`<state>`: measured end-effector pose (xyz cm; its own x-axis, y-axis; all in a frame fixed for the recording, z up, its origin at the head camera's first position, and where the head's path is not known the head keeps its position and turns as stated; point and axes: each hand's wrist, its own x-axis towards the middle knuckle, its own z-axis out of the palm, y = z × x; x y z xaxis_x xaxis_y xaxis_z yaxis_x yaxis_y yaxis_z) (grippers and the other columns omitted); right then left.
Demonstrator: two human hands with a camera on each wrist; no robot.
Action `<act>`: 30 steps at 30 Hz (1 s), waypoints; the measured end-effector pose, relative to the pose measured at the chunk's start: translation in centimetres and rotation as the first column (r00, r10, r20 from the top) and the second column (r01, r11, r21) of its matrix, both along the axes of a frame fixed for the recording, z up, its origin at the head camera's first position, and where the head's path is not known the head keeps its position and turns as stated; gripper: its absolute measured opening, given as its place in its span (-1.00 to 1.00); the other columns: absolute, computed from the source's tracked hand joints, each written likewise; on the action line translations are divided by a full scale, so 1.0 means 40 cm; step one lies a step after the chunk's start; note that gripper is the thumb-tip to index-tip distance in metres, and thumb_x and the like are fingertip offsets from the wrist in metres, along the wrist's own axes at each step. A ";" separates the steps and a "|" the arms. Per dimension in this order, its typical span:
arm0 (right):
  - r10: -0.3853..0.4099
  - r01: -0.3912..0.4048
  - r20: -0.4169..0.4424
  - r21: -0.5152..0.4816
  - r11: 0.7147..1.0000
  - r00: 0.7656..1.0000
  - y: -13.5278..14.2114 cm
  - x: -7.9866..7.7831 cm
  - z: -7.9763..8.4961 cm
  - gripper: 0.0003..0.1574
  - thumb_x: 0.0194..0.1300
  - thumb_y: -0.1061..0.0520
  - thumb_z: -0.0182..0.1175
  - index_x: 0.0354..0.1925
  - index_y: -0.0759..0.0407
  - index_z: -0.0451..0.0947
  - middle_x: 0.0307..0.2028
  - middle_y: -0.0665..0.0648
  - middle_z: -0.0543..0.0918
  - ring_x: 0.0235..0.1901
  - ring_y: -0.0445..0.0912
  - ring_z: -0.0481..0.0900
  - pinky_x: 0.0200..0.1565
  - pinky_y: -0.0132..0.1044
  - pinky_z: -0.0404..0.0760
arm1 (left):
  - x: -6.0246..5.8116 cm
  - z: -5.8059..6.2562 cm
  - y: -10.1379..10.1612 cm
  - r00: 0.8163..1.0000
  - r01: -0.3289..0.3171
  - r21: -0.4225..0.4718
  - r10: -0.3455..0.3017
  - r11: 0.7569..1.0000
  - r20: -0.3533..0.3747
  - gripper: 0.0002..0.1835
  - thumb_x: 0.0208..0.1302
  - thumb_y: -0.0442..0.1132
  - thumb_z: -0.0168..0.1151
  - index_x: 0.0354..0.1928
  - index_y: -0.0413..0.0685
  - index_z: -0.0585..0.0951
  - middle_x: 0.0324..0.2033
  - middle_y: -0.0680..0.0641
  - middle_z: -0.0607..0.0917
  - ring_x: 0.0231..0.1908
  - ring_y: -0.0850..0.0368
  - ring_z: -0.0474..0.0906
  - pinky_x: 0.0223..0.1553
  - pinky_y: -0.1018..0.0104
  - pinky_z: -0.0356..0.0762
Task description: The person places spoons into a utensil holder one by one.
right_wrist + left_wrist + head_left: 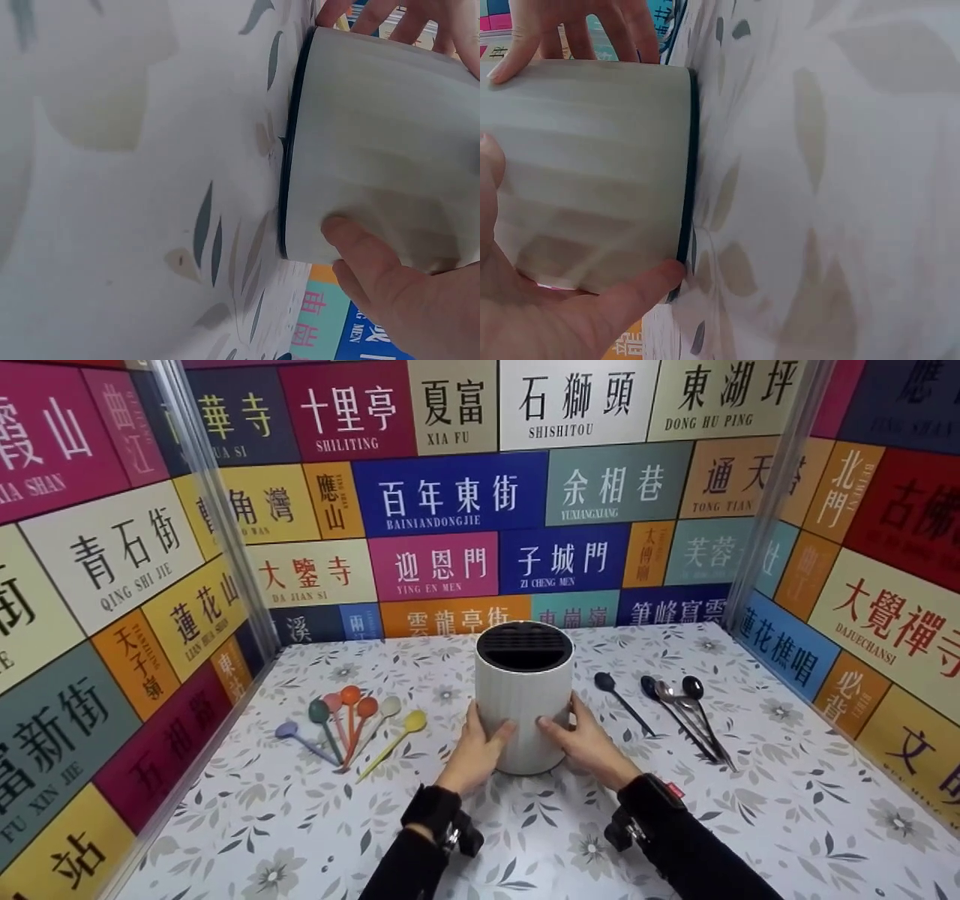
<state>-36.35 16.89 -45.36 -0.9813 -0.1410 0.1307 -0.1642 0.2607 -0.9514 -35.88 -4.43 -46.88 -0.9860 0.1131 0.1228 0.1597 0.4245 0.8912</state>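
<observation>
A white ribbed cylindrical utensil holder (523, 712) with a black slotted top (525, 645) stands upright in the middle of the table. My left hand (480, 746) grips its left side, thumb on the front. On the opposite side my right hand (596, 746) holds it the same way, fingers wrapped toward the back. The left wrist view shows the holder's dark base rim (688, 180) right at the tablecloth, with the left hand's lowest finger along it. In the right wrist view, the right thumb (337, 225) presses on the white wall (367, 142).
Several coloured spoons lie fanned out on the left, including a yellow spoon (414, 722) and a purple spoon (289, 730). To the right lie a black spoon (606, 682) and several dark and metal spoons (694, 688). Sign-covered walls (450, 495) surround the flowered tablecloth (585, 847).
</observation>
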 end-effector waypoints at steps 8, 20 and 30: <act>-0.003 0.002 -0.016 -0.006 1.000 1.000 0.023 0.033 0.007 0.11 0.51 0.01 0.29 0.68 0.21 -0.17 0.53 0.47 0.14 0.44 0.45 0.27 0.38 0.25 0.37 | 0.024 0.006 0.023 1.000 0.009 -0.008 -0.009 1.000 0.005 0.08 0.54 0.27 0.08 0.65 -0.31 -0.21 0.57 -0.51 0.01 0.54 -0.43 0.05 0.52 -0.27 0.00; -0.008 0.007 0.025 0.027 1.000 1.000 0.030 0.051 0.009 0.14 0.52 -0.07 0.28 0.68 0.21 -0.19 0.55 0.44 0.13 0.47 0.41 0.25 0.35 0.19 0.44 | 0.060 0.020 0.021 1.000 0.020 -0.006 -0.020 1.000 -0.008 0.05 0.56 0.20 0.11 0.64 -0.31 -0.21 0.54 -0.56 0.04 0.53 -0.43 0.06 0.52 -0.25 0.01; -0.011 0.007 0.064 0.057 0.998 0.998 0.041 0.059 0.003 0.21 0.49 -0.13 0.30 0.69 0.21 -0.23 0.59 0.38 0.08 0.41 0.30 0.38 0.26 0.00 0.56 | 0.050 0.107 -0.004 0.997 -0.031 -0.023 0.032 0.999 0.064 0.00 0.55 0.41 -0.21 0.62 -0.32 0.03 0.55 -0.46 0.10 0.52 -0.41 0.12 0.51 -0.23 0.08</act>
<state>-33.98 18.55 -45.25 -0.9887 -0.1377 0.0597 -0.1009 0.3153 -0.9436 -33.89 -4.59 -42.62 -0.9948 0.0838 0.0571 0.0888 0.4484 0.8894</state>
